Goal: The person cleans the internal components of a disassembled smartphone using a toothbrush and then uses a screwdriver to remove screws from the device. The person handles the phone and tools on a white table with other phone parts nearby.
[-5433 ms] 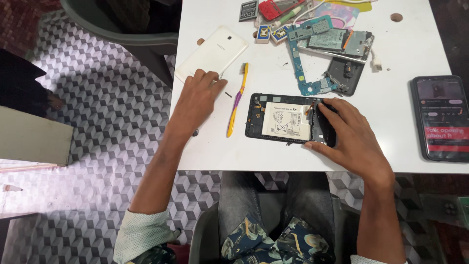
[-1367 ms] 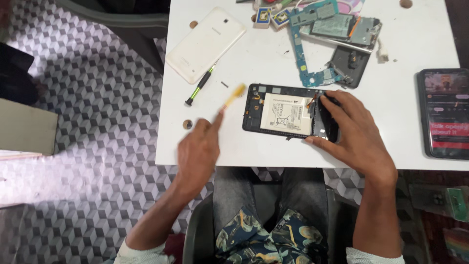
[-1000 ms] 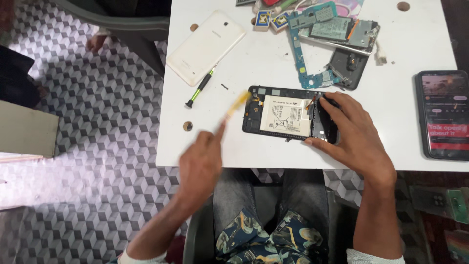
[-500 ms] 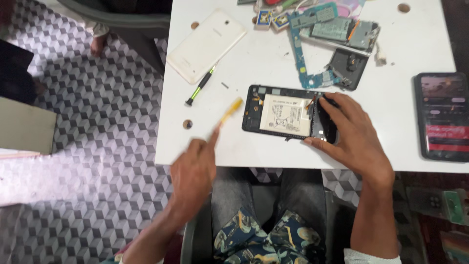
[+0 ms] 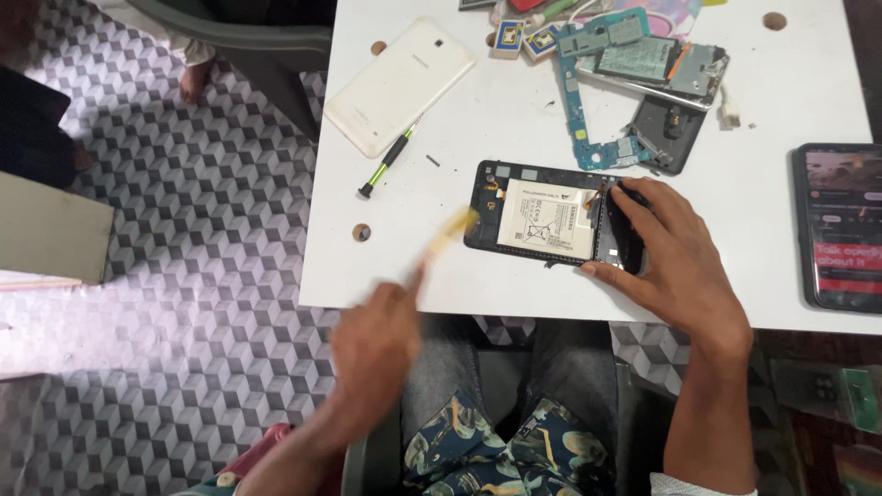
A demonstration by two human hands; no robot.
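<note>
Person seated at a white surface (image 5: 514, 129), working on an opened tablet (image 5: 551, 219) with its back removed and a pale battery (image 5: 544, 219) exposed. Judged step: cleaning or prying at the tablet's left edge with a tool while the other hand steadies the body.

Right hand (image 5: 675, 266) rests on the tablet's right end, fingers curled over the near-right corner, pressing and pinching the frame so it stays flat.

Left hand (image 5: 372, 354) hangs off the near-left edge of the surface, blurred, grip closed around the handle of a yellow brush-like tool (image 5: 446, 237). The tool's tip lies just beside the tablet's left edge; contact cannot be told through the blur.

The next move seems to call for a firm hold from the right hand and a light, controlled tip at the frame edge.

Farther off: a white back cover (image 5: 397, 84), a green-handled screwdriver (image 5: 386, 165) beside it, a blue circuit board (image 5: 588, 101) among loose parts, a lit phone (image 5: 843, 225) at far right.
</note>
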